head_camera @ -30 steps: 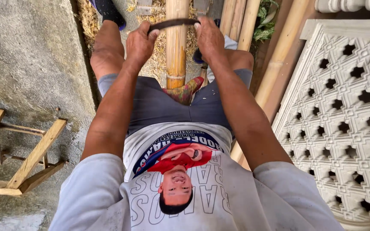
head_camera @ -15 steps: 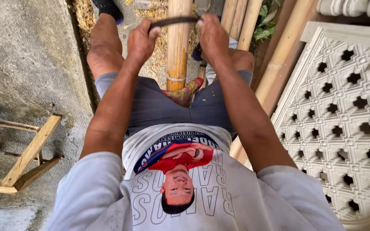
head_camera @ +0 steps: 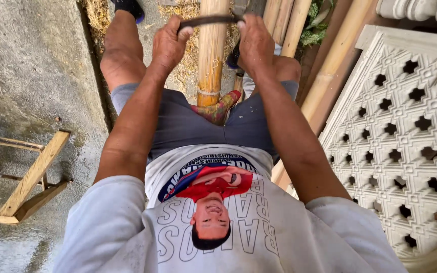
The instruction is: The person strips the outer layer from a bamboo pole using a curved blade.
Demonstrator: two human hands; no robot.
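two hands on a curved blade over a bamboo pole

the left hand [head_camera: 170, 43] and the right hand [head_camera: 254, 40] each have a closed grip on one end of a dark curved metal blade [head_camera: 209, 20]. the blade lies across a thick yellow bamboo pole [head_camera: 212, 55]. the pole runs between the person's knees, and its near end rests at the lap, on a folded cloth of red and green colours [head_camera: 218, 108].

the risk i see is a slip. the pole is round and smooth, so the blade can jump off to one side and go toward a bare knee or thigh, because both legs are just beside the pole. the fingers wrap very near the blade, and i cannot tell if the ends have real handles, so a cut on the fingers is also possible. the pole seems held only by the legs and the cloth; it can roll.

there are no packages or signs here. the only label-like thing is the print on the grey shirt [head_camera: 218, 222]: a round blue, red and white picture on the chest, with pale outlined letters around it. at the right stands a white carved lattice panel [head_camera: 400, 141], at the left a small wooden stool frame [head_camera: 21, 177] on the concrete floor [head_camera: 31, 76], and more thin bamboo poles [head_camera: 284, 23] lie near the right hand.
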